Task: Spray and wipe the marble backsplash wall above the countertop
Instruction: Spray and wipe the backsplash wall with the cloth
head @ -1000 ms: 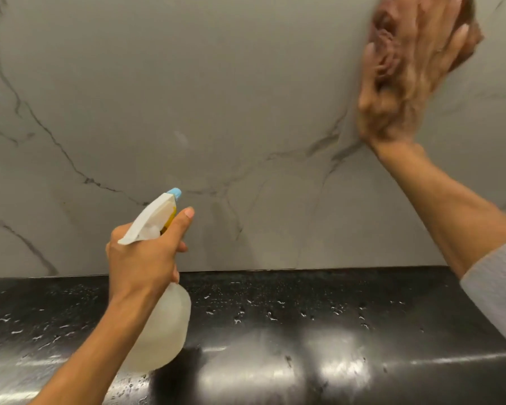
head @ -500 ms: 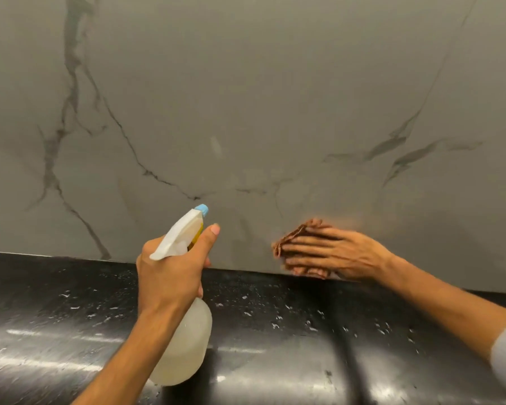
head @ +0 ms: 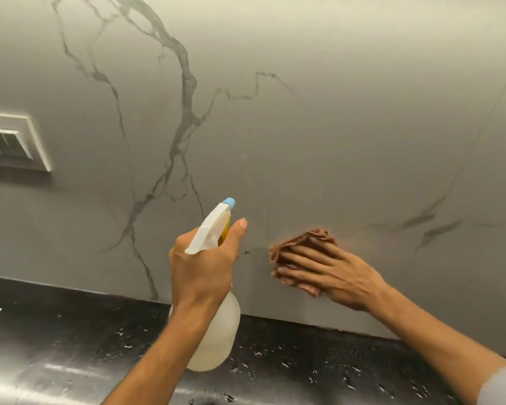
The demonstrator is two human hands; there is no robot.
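nearest the camera, the black countertop (head: 70, 340) runs across the bottom of the view, glossy, with pale specks and droplets scattered over it and a bright sheen along its near edge. a grey sleeve (head: 503, 384) shows at the lower right corner, on the right forearm.

above the countertop, the left hand (head: 202, 267) is wrapped around the neck of a spray bottle (head: 214, 331), fingers closed on it and the thumb stretched up alongside the head. the bottle is translucent, with a pale liquid inside, a white trigger head and a light blue nozzle tip (head: 229, 202) that points toward the wall. the bottle is held in the air, its base above the countertop and not resting on it.

to the right and a little further off, the right hand (head: 330, 273) lies flat, fingers spread and pointing left, pressing a crumpled brown cloth (head: 301, 239) against the wall. the cloth shows past the fingertips and above the hand, low on the wall, just above the countertop's back edge.

furthest is the marble backsplash wall (head: 333, 127), grey-white with dark branching veins on the left half and shorter dark streaks on the right. a white wall switch plate (head: 15, 141) sits on it at the far left edge.
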